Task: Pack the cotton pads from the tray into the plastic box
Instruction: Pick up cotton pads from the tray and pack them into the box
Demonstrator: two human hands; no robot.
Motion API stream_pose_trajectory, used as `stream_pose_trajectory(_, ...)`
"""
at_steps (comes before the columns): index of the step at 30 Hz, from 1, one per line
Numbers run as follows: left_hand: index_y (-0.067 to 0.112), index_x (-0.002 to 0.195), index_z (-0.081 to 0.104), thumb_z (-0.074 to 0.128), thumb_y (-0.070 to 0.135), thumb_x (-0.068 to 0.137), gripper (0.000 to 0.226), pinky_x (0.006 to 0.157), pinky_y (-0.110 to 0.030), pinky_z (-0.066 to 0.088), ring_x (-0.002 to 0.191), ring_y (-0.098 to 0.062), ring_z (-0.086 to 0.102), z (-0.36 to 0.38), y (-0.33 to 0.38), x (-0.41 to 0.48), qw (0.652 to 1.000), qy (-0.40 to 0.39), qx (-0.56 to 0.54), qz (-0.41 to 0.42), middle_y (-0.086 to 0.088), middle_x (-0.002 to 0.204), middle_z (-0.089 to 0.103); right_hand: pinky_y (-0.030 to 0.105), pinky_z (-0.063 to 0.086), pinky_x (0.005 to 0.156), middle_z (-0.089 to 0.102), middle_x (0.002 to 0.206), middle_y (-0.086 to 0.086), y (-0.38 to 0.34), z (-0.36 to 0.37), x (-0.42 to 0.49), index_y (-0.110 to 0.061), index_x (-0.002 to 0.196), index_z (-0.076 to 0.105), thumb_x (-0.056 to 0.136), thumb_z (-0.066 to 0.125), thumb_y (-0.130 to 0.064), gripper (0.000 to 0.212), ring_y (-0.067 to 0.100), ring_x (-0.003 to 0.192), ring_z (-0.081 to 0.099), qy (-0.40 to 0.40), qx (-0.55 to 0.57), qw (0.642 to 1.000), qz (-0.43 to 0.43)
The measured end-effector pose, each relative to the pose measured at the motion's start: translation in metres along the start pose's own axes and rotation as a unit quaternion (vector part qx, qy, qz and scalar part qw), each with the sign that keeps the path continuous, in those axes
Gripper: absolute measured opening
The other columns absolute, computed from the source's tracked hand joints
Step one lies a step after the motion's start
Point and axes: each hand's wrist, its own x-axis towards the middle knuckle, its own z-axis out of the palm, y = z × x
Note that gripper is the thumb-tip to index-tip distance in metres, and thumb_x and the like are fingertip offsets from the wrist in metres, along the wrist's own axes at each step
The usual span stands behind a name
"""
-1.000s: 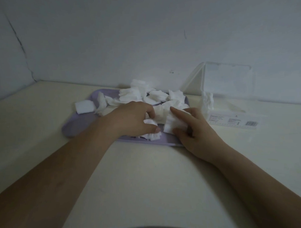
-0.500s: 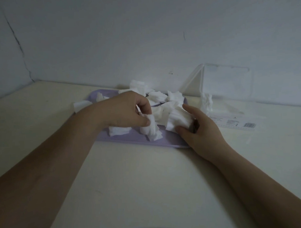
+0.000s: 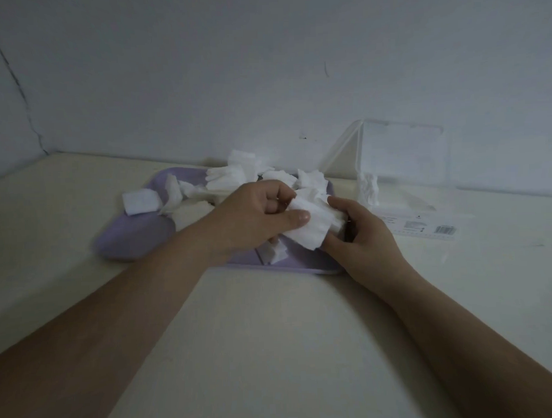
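Left hand (image 3: pixel 256 215) and right hand (image 3: pixel 360 234) jointly clasp a stack of cotton pads (image 3: pixel 312 221) above the tray (image 3: pixel 129 242), apparently squaring it (box (image 3: pixel 401 160) lies open beside).

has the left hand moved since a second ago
Yes. The left hand has risen off the purple tray and shifted right towards the right hand, now pinching a bunch of cotton pads held between both hands.

Single head-worn view, looking forward and down along both forearms onto the table (image 3: pixel 273 334), close to the hands, facing the wall (image 3: pixel 263 68) behind; tray (image 3: pixel 129 242) central, plastic box (image 3: pixel 401 154) upper right.
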Motion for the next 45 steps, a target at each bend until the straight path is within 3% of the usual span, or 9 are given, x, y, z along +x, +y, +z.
stream_pose_trajectory(3, 0.016, 0.099, 0.069, 0.081, 0.016, 0.089, 0.015, 0.065, -0.028, 0.058, 0.070, -0.008, 0.067, 0.005, -0.009, 0.001, 0.999, -0.018, 0.046, 0.007, -0.003, 0.088, 0.079, 0.018, 0.048, 0.081, 0.071, 0.116, -0.009, 0.001, -0.001, 0.001, -0.028, 0.140, 0.059, 0.082, 0.078, -0.021, 0.062, 0.006, 0.092, 0.067, 0.008, 0.022, 1.000, 0.006)
stream_pose_trajectory(6, 0.021, 0.090, 0.071, 0.084, 0.023, 0.085, 0.015, 0.054, -0.029, 0.050, 0.059, -0.005, 0.057, 0.012, -0.015, 0.000, 0.994, 0.013, 0.104, 0.024, 0.013, 0.070, 0.069, 0.025, 0.055, 0.084, 0.074, 0.113, -0.007, 0.002, -0.002, 0.002, -0.026, 0.137, 0.062, 0.074, 0.075, -0.029, 0.065, 0.012, 0.092, 0.072, 0.017, 0.053, 0.998, 0.010)
stream_pose_trajectory(10, 0.017, 0.092, 0.072, 0.085, 0.026, 0.081, 0.019, 0.075, -0.061, 0.057, 0.077, -0.025, 0.065, 0.013, -0.014, 0.000, 0.997, 0.026, 0.066, 0.014, -0.018, 0.093, 0.074, 0.032, 0.058, 0.088, 0.075, 0.112, -0.006, 0.003, -0.003, 0.001, -0.025, 0.136, 0.063, 0.072, 0.074, -0.032, 0.065, 0.016, 0.094, 0.073, 0.016, 0.066, 0.998, 0.006)
stream_pose_trajectory(14, 0.016, 0.092, 0.073, 0.083, 0.026, 0.079, 0.019, 0.081, -0.069, 0.055, 0.085, -0.045, 0.069, 0.012, -0.014, -0.001, 0.998, 0.032, 0.058, 0.022, -0.024, 0.096, 0.074, 0.029, 0.056, 0.090, 0.073, 0.118, -0.008, 0.001, -0.003, 0.000, -0.027, 0.137, 0.062, 0.083, 0.077, -0.019, 0.057, 0.012, 0.100, 0.070, 0.003, 0.051, 0.999, -0.013)
stream_pose_trajectory(18, 0.014, 0.092, 0.073, 0.084, 0.024, 0.080, 0.020, 0.083, -0.067, 0.056, 0.089, -0.049, 0.069, 0.012, -0.014, 0.000, 0.996, 0.044, 0.068, 0.022, -0.024, 0.095, 0.074, 0.025, 0.052, 0.093, 0.071, 0.123, -0.011, -0.004, -0.005, -0.002, -0.030, 0.142, 0.060, 0.082, 0.072, -0.030, 0.062, 0.003, 0.104, 0.067, -0.036, 0.065, 0.997, -0.008)
stream_pose_trajectory(22, 0.013, 0.090, 0.071, 0.090, 0.018, 0.078, 0.023, 0.068, -0.045, 0.058, 0.066, -0.019, 0.058, 0.016, -0.015, 0.002, 0.994, 0.062, 0.086, 0.020, -0.018, 0.081, 0.071, 0.016, 0.049, 0.098, 0.068, 0.127, -0.018, -0.008, -0.005, -0.005, -0.033, 0.141, 0.058, 0.074, 0.082, -0.055, 0.074, -0.005, 0.115, 0.063, -0.057, 0.072, 0.996, -0.005)
stream_pose_trajectory(31, 0.036, 0.096, 0.070, 0.061, 0.026, 0.060, 0.038, 0.059, -0.012, 0.042, 0.059, 0.004, 0.055, -0.032, 0.008, 0.002, 0.945, -0.053, 0.321, -0.014, 0.030, 0.077, 0.066, 0.008, 0.046, 0.091, 0.068, 0.123, -0.014, -0.001, 0.003, 0.000, -0.032, 0.137, 0.060, 0.087, 0.080, -0.024, 0.054, 0.003, 0.107, 0.065, -0.010, 0.014, 1.000, -0.026)
stream_pose_trajectory(34, 0.040, 0.104, 0.069, 0.068, 0.023, 0.071, 0.037, 0.062, -0.008, 0.040, 0.070, 0.011, 0.060, -0.034, 0.007, -0.002, 0.910, -0.125, 0.394, -0.027, 0.027, 0.079, 0.068, 0.004, 0.044, 0.087, 0.068, 0.122, -0.013, -0.001, 0.004, 0.000, -0.033, 0.138, 0.060, 0.087, 0.080, -0.027, 0.055, 0.004, 0.104, 0.066, -0.014, 0.004, 1.000, -0.023)
stream_pose_trajectory(45, 0.024, 0.082, 0.073, 0.083, 0.026, 0.080, 0.010, 0.055, -0.008, 0.040, 0.056, 0.007, 0.055, -0.040, 0.011, 0.004, 0.952, -0.013, 0.297, 0.071, 0.019, 0.069, 0.069, 0.017, 0.050, 0.085, 0.072, 0.111, -0.011, -0.003, 0.002, -0.001, -0.033, 0.136, 0.062, 0.085, 0.079, -0.029, 0.054, 0.005, 0.096, 0.069, 0.033, 0.002, 0.999, -0.006)
